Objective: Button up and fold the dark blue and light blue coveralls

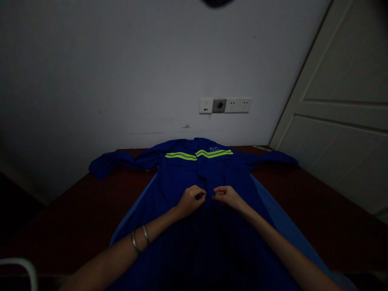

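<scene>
- Uneven tugging by left hand [190,199] and right hand [229,197] could be skewing the front edges of the blue jacket [178,174].
- Jacket is lying on the counter [281,190], front opening running between the hands.
- Grip: both are holding fingertips bent inward; can't tell whether either is pinching fabric.

Matt cloth garment [178,176], metal bangles [134,241].

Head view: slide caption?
Left hand and right hand at the front of a blue garment spread on a dark-red table.
</scene>
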### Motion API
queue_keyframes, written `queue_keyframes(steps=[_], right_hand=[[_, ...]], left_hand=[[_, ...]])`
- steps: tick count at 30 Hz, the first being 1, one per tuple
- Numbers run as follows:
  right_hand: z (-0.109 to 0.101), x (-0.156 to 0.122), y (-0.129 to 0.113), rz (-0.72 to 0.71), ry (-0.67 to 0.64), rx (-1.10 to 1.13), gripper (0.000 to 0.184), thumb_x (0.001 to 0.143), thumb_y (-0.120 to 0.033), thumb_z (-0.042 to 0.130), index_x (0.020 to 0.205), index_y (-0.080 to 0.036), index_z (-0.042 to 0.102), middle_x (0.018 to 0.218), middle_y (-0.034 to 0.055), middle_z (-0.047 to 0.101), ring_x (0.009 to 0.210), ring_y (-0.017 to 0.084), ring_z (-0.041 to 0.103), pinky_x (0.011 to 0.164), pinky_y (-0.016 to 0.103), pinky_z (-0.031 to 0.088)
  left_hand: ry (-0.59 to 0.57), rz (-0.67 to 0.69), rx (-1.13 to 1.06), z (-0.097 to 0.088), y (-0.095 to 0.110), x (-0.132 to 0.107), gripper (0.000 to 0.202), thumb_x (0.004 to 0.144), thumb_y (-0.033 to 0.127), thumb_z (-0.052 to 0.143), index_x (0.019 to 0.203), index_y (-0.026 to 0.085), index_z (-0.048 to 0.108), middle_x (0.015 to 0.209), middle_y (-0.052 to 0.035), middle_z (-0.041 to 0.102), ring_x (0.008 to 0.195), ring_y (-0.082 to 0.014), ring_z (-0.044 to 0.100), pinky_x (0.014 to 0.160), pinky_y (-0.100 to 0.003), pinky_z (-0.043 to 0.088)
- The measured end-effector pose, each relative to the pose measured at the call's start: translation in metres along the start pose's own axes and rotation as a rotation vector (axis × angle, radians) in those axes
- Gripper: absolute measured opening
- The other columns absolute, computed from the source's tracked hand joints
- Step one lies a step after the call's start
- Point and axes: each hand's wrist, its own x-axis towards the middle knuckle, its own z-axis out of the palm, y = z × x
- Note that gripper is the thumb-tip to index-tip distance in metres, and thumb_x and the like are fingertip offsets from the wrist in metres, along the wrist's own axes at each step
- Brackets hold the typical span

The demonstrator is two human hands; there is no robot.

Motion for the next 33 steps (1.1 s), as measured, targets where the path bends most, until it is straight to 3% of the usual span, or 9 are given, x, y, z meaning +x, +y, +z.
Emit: queue_keyframes(steps=[3,6,10,14,24,29,33], right_hand=[[-0.005,-0.002,-0.001,-0.047,-0.060,-0.178,0.025,0.057,-0.034,0.063,0.054,-0.017,0.046,0.040,-0.0086,0.037,0.036,0.005,0.034,0.038,0.019,0.021],[-0.004,-0.004,-0.004,-0.177,0.022,-0.251,0.026,0.067,-0.036,0.056,0.052,-0.017,0.045,0.042,-0.0073,0.037,0.038,0.006,0.034,0.039,0.020,0.022],[0.004,-0.007,-0.004,-0.429,0.189,-0.489,0.018,0.073,-0.028,0.051,0.068,-0.014,0.061,0.057,0.0001,0.056,0.053,0.012,0.048,0.052,0.022,0.035],[0.007,-0.008,-0.001,-0.569,0.172,-0.641,0.021,0.075,-0.021,0.050,0.086,-0.014,0.067,0.082,0.0073,0.066,0.077,0.017,0.059,0.071,0.026,0.041],[0.011,-0.013,-0.004,-0.591,0.126,-0.628,0.022,0.075,-0.018,0.048,0.082,-0.017,0.069,0.073,0.0054,0.066,0.069,0.016,0.059,0.064,0.025,0.043],[0.016,-0.008,0.004,-0.547,0.152,-0.456,0.027,0.074,-0.023,0.048,0.089,-0.014,0.069,0.081,0.0080,0.068,0.075,0.020,0.061,0.071,0.031,0.046],[0.014,0.000,0.008,-0.439,0.100,-0.276,0.032,0.078,-0.030,0.041,0.074,-0.016,0.070,0.072,0.0037,0.069,0.076,0.020,0.060,0.073,0.033,0.045]], left_hand=[[-0.011,0.006,-0.003,-0.001,0.001,0.000,0.013,0.074,0.013,0.052,0.079,0.016,0.065,0.075,-0.0038,0.066,0.072,-0.0128,0.057,0.068,-0.024,0.045],[-0.046,0.026,0.008,-0.001,0.000,-0.001,0.014,0.075,0.013,0.052,0.080,0.015,0.064,0.074,-0.0038,0.065,0.072,-0.0128,0.057,0.068,-0.024,0.044],[-0.093,0.059,0.024,-0.001,-0.001,-0.001,0.015,0.076,0.013,0.050,0.082,0.015,0.064,0.077,-0.0041,0.065,0.075,-0.0131,0.057,0.071,-0.025,0.044],[-0.090,0.043,0.023,-0.001,-0.001,-0.001,0.015,0.078,0.015,0.050,0.082,0.016,0.064,0.079,-0.0042,0.065,0.077,-0.0135,0.057,0.072,-0.025,0.044],[-0.036,-0.021,0.021,0.002,-0.002,-0.002,0.013,0.076,0.014,0.052,0.081,0.015,0.064,0.076,-0.0039,0.064,0.074,-0.0134,0.057,0.069,-0.024,0.044],[-0.040,-0.054,0.032,0.001,-0.001,-0.002,0.012,0.074,0.013,0.052,0.077,0.016,0.063,0.072,-0.0031,0.063,0.070,-0.0132,0.057,0.067,-0.023,0.043],[-0.043,-0.052,0.023,0.001,0.001,-0.001,0.014,0.074,0.013,0.051,0.078,0.016,0.064,0.072,-0.0033,0.064,0.070,-0.0134,0.057,0.067,-0.024,0.043]])
